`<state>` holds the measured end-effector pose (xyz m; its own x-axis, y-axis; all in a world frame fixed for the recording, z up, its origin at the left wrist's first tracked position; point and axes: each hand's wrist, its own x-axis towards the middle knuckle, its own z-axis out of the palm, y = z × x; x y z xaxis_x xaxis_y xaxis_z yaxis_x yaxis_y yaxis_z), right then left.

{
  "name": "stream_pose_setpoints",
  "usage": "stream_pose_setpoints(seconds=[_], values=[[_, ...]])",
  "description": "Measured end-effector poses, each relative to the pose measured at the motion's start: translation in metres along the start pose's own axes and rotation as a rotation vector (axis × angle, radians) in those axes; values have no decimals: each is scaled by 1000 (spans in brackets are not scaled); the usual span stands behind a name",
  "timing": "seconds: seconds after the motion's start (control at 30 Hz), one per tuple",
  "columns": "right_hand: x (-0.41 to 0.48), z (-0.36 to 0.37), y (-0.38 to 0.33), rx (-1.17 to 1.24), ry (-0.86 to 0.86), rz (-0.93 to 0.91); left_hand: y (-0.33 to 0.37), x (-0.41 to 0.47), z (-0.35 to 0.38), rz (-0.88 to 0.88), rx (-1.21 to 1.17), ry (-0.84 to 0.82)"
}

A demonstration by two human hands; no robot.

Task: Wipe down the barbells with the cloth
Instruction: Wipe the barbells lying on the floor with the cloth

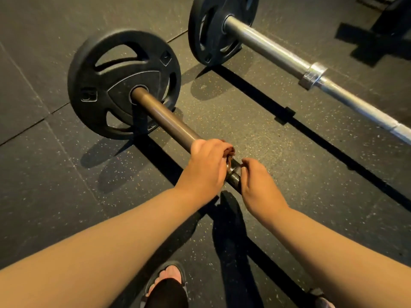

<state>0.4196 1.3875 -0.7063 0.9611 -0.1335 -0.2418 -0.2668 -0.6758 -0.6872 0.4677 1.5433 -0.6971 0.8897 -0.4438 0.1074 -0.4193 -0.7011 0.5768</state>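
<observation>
Near plate: stood on edge on the mat, at the left end of the near bar.
Left hand: fingers curled round the near bar, pressing the cloth to it; only a brown fold of cloth showed past the knuckles.
Right hand: just beside the left, fingers curled on the shaft past the collar, seemingly to steady it.
Far bar: chrome, lay well apart to the right, its far plate also on edge.
Risk: the near bar might roll toward the open sandals if the steadying grip slackened. The cloth might also snag on the collar during a stroke.
Count: two barbells, two plates in view, one cloth, two hands, two sandals.
</observation>
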Motion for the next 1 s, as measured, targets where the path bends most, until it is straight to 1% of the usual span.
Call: stream_pose_setpoints(seconds=[0.07,0.13,0.23,0.3,0.37,0.43,0.47,0.5,0.53,0.57,0.63,0.7,0.73,0.77,0.8,0.83,0.9,0.93,0.97,1.0], values=[[-10,-2,3,-36,-63,-33,3,4,-6,30,-42,-69],[-15,-4,1,4,-84,-32,3,17,-20,31,-36,-113],[-17,-11,5,109,-52,117,14,42,-50,36,-38,-112],[-24,-15,13,151,-26,208,30,48,-59,97,-19,-160],[-32,-18,21,165,18,258,46,36,-52,182,19,-309],[-40,-21,23,236,83,279,57,13,-32,217,70,-497],[-43,-22,24,284,109,281,60,-1,-19,227,132,-552],[-46,-23,23,321,126,278,66,-15,-6,221,193,-548],[-50,-24,24,351,136,272,71,-28,7,195,218,-493],[-54,-25,25,374,147,257,79,-41,17,139,190,-426],[-62,-26,29,396,169,233,95,-60,33,24,26,-344],[-64,-27,31,412,188,252,99,-71,39,-15,-67,-289],[-62,-27,31,411,202,251,93,-71,39,-10,-44,-237],[-62,-26,31,388,214,227,84,-69,39,2,6,-179],[-63,-26,30,335,222,160,74,-64,37,3,54,-137],[-65,-25,29,245,222,33,65,-60,35,-12,91,-124],[-72,-18,31,-23,142,-279,52,-56,30,-5,140,-134],[-74,-12,33,-176,108,-376,49,-56,29,15,149,-140],[-75,-6,33,-311,93,-402,48,-57,29,38,147,-142],[-73,-2,31,-415,93,-365,48,-59,29,57,135,-140]])
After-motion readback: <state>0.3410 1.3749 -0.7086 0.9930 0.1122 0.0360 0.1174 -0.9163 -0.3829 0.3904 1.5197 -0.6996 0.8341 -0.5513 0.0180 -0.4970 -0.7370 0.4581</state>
